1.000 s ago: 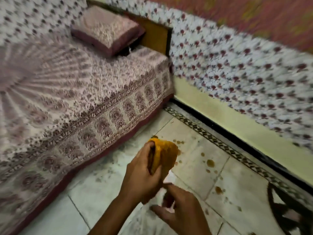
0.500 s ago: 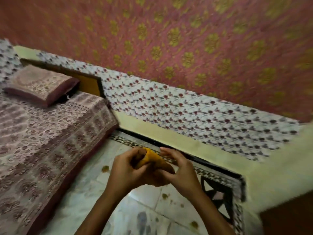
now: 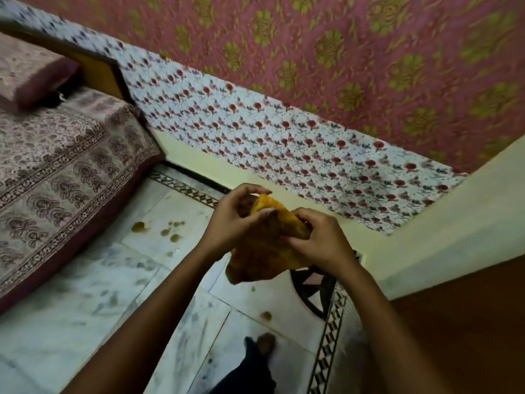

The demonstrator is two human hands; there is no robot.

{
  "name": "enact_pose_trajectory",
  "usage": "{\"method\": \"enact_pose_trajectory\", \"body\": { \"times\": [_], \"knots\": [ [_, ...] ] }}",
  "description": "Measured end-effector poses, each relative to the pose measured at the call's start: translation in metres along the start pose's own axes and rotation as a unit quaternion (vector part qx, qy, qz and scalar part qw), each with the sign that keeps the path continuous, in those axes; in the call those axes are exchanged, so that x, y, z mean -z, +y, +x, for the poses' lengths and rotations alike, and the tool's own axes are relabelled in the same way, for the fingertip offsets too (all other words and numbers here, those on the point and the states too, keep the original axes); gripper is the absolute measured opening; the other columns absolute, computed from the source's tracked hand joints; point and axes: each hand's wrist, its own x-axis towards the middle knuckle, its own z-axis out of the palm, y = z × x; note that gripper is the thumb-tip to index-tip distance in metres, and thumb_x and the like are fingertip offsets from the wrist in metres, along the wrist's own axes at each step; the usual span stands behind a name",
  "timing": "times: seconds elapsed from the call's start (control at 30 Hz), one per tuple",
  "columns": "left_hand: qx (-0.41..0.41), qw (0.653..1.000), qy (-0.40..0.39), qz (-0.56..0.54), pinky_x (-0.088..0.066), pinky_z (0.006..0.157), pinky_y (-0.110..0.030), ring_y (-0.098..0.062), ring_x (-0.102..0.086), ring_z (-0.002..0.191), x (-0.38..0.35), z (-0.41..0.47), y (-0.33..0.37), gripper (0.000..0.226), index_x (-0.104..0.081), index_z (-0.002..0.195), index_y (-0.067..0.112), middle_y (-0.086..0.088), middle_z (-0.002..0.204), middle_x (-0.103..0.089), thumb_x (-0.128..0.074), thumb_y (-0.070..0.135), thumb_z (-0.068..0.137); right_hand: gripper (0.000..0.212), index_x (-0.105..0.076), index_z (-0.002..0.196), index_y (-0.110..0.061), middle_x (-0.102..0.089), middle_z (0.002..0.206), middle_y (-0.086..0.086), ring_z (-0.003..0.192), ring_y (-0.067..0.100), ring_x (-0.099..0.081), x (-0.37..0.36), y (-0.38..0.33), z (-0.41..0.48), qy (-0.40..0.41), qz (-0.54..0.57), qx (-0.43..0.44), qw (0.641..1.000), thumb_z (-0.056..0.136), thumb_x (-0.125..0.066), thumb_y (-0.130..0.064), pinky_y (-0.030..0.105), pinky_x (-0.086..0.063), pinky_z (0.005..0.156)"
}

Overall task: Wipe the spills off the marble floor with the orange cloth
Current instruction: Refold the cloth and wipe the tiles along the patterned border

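Spills [image 3: 170,230] on floor [image 3: 85,294] beside bed [image 3: 65,166]

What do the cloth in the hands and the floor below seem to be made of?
The orange cloth, gripped by the left hand and right hand, looks like soft matte fabric, possibly terry: it folds and droops limply. The floor looks like polished white marble: grey veining, straight slab joints, faint sheen; blur leaves it uncertain.

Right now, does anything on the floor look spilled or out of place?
Yes. Brownish spills dot the marble floor: a cluster beside the bed and a lone drop near the person's foot. None is wiped yet; the orange cloth is bunched between the left hand and right hand, off the floor.
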Motion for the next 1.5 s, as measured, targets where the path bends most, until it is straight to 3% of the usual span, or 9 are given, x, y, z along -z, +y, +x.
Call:
{"method": "enact_pose_trajectory", "body": {
  "times": [0.07,0.2,0.47,0.67,0.87,1.13,1.3,1.43,1.5],
  "knots": [
    [0.005,1.000,0.009,0.024,-0.050,0.073,-0.024,-0.010,-0.062,0.089,-0.013,0.021,-0.009,0.018,-0.061,0.102,0.022,0.006,0.093,-0.065,-0.055,0.031,0.088,0.021,-0.069,0.092,-0.023,-0.066,0.082,-0.007,0.076,0.008,-0.062,0.011,0.015,0.016,-0.022,0.010,-0.010,1.000,0.074,-0.078,-0.020,0.024,-0.053,0.067],
    [0.040,0.997,0.066,0.004,-0.051,0.082,-0.031,-0.016,-0.063,0.095,-0.035,0.065,-0.035,0.044,-0.059,0.112,0.013,-0.006,0.106,-0.066,-0.038,0.046,0.092,0.020,-0.069,0.092,-0.023,-0.069,0.084,-0.004,0.077,0.012,-0.063,0.025,0.053,0.058,-0.050,-0.019,-0.025,0.998,0.074,-0.077,-0.026,0.033,-0.054,0.069],
    [0.161,0.973,0.166,-0.002,-0.042,0.071,-0.006,-0.004,-0.058,0.094,-0.063,0.086,-0.077,0.027,-0.058,0.110,0.015,0.002,0.105,-0.063,-0.035,0.025,0.099,0.017,-0.068,0.089,-0.018,-0.068,0.081,-0.004,0.077,0.015,-0.063,0.044,0.133,0.125,-0.108,-0.009,-0.092,0.990,0.077,-0.075,-0.029,0.037,-0.054,0.069],
    [0.263,0.930,0.255,0.004,-0.045,0.076,-0.012,-0.008,-0.061,0.098,-0.089,0.051,-0.130,0.025,-0.060,0.109,0.022,0.005,0.107,-0.065,-0.038,0.028,0.098,0.025,-0.068,0.100,-0.016,-0.066,0.089,-0.001,0.083,0.018,-0.063,0.017,0.189,0.155,-0.199,-0.033,-0.076,0.976,0.078,-0.075,-0.026,0.025,-0.046,0.067],
    [0.345,0.899,0.271,-0.003,-0.045,0.086,-0.025,-0.011,-0.061,0.099,-0.125,0.007,-0.210,0.021,-0.059,0.100,0.030,0.005,0.105,-0.066,-0.039,0.026,0.098,0.032,-0.066,0.105,-0.013,-0.066,0.092,0.000,0.078,0.014,-0.057,-0.036,0.259,0.156,-0.230,-0.094,-0.073,0.966,0.078,-0.075,-0.027,0.025,-0.043,0.067],
    [0.401,0.882,0.225,0.104,-0.036,0.070,-0.002,-0.007,-0.058,0.096,-0.165,-0.037,-0.466,0.012,-0.057,0.100,0.029,0.010,0.102,-0.063,-0.046,0.026,0.096,0.014,-0.064,0.083,-0.015,-0.061,0.074,-0.001,0.064,0.015,-0.052,-0.204,0.430,0.168,-0.233,-0.201,-0.032,0.951,0.076,-0.071,-0.025,0.027,-0.037,0.055],
    [0.395,0.875,0.189,0.209,-0.034,0.080,-0.016,-0.013,-0.055,0.107,-0.187,-0.051,-0.653,0.033,-0.059,0.115,0.019,0.002,0.118,-0.060,-0.041,0.038,0.095,0.017,-0.060,0.082,-0.021,-0.057,0.072,-0.003,0.066,0.016,-0.054,-0.324,0.528,0.195,-0.276,-0.289,0.043,0.916,0.074,-0.071,-0.033,0.028,-0.040,0.056],
    [0.344,0.876,0.152,0.301,-0.039,0.095,-0.029,-0.023,-0.053,0.115,-0.198,-0.057,-0.777,0.050,-0.058,0.122,0.014,-0.005,0.127,-0.057,-0.032,0.041,0.088,0.025,-0.061,0.095,-0.024,-0.061,0.087,-0.001,0.077,0.016,-0.054,-0.396,0.561,0.242,-0.343,-0.377,0.114,0.852,0.075,-0.072,-0.033,0.029,-0.045,0.066],
    [0.305,0.876,0.159,0.339,-0.042,0.093,-0.030,-0.025,-0.056,0.112,-0.200,-0.057,-0.832,0.050,-0.061,0.118,0.015,-0.005,0.124,-0.060,-0.030,0.040,0.088,0.031,-0.060,0.101,-0.026,-0.058,0.091,-0.003,0.083,0.017,-0.054,-0.425,0.565,0.263,-0.357,-0.416,0.149,0.823,0.075,-0.071,-0.037,0.031,-0.047,0.068]
  ]
}}
